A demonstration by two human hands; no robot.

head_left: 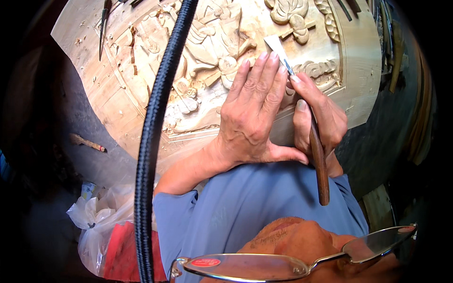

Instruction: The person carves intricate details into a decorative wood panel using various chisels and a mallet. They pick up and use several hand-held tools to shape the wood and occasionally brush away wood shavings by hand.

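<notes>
Your left hand (252, 113) lies flat on the carved wooden panel (207, 70), fingers spread toward the relief figures. Your right hand (318, 120) grips a carving chisel (309, 127) by its dark wooden handle, its blade tip just beside your left fingertips on the wood. A black braided hose (153, 137) crosses the panel in front of you. A plastic bag (101, 221) sits at lower left.

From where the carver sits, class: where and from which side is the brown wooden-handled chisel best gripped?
Grip the brown wooden-handled chisel on its long round handle, coming from the right, as the right hand does. The flat blade tip lies on the pale carved wooden panel beside the left hand, so that end is best avoided.
</notes>
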